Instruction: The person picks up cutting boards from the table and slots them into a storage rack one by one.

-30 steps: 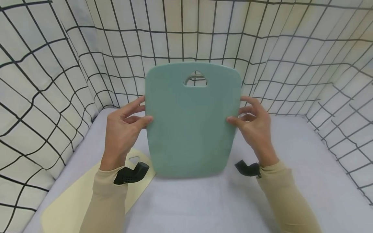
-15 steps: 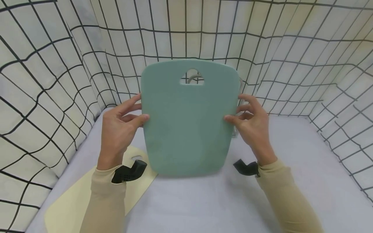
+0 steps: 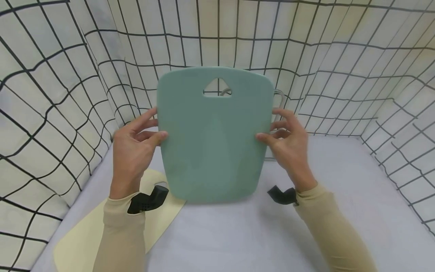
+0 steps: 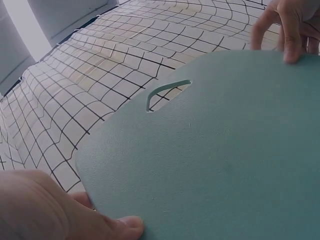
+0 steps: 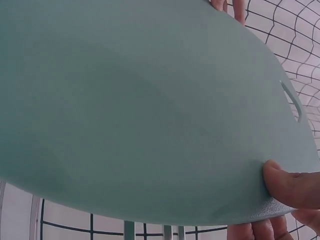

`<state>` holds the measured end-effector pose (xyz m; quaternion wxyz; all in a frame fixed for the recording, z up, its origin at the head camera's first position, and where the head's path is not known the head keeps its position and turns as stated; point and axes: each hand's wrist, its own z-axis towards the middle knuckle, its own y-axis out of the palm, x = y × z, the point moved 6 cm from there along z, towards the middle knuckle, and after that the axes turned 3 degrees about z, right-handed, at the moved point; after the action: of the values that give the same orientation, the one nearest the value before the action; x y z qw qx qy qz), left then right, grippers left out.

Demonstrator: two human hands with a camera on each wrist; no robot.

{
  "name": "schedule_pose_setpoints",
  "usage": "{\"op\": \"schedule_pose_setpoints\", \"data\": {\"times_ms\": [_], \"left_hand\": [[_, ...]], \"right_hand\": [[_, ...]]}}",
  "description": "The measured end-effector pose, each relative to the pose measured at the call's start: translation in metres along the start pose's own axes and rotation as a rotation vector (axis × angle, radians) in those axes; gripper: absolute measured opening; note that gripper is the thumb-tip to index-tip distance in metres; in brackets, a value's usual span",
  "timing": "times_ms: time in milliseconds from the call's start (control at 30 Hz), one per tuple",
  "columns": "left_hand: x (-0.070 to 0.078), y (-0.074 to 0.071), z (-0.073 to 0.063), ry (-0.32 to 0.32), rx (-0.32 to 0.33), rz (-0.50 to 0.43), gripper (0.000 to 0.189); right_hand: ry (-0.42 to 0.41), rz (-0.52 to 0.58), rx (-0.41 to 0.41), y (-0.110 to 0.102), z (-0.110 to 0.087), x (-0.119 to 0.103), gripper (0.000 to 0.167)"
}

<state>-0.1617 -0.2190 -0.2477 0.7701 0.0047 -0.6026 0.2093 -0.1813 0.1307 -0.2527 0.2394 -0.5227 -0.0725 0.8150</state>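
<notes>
A pale green cutting board [image 3: 214, 139] stands upright in front of me, its cut-out handle hole at the top. My left hand [image 3: 133, 151] pinches its left edge, thumb on the near face and fingers behind. On the opposite edge, my right hand [image 3: 289, 145] pinches it the same way. The right wrist view shows that thumb [image 5: 285, 185] pressed flat on the board near its edge. Behind the board, mostly hidden, is a metal wire rack [image 3: 280, 96]; its curved wire shows past the right edge and through the handle hole.
A cream-coloured cutting board [image 3: 85, 230] lies flat at the left, partly under my left forearm. White cloth [image 3: 217, 238] covers the surface. Walls of white cloth with a black grid [image 3: 234, 34] rise at the back and both sides.
Both hands have carried the green cutting board a little to the left and slightly up. More of the wire rack behind it now shows on the right.
</notes>
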Motion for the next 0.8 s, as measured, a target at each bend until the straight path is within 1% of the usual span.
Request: {"op": "schedule_pose_setpoints", "data": {"times_ms": [100, 167, 300, 400, 600, 700, 800], "left_hand": [[0.001, -0.002, 0.0, 0.01, 0.017, 0.004, 0.062], [0.002, -0.003, -0.001, 0.031, 0.026, 0.019, 0.062], [0.005, -0.003, -0.002, 0.089, 0.034, 0.06, 0.061], [0.008, -0.002, -0.003, 0.141, 0.023, 0.072, 0.06], [0.015, 0.003, -0.003, 0.275, -0.007, 0.059, 0.06], [0.018, 0.004, -0.005, 0.309, -0.01, 0.058, 0.062], [0.02, 0.004, -0.006, 0.327, -0.007, 0.088, 0.065]], "right_hand": [[-0.009, 0.008, 0.005, 0.002, 0.0, -0.001, 0.065], [-0.015, 0.014, 0.009, 0.003, 0.0, -0.002, 0.065], [-0.023, 0.026, 0.019, 0.004, 0.0, -0.003, 0.065], [-0.026, 0.031, 0.03, 0.004, 0.0, -0.003, 0.065], [-0.019, 0.042, 0.043, 0.001, -0.001, -0.003, 0.063], [-0.011, 0.049, 0.048, -0.001, -0.001, -0.003, 0.062], [-0.011, 0.061, 0.053, -0.002, -0.002, -0.003, 0.061]]}}
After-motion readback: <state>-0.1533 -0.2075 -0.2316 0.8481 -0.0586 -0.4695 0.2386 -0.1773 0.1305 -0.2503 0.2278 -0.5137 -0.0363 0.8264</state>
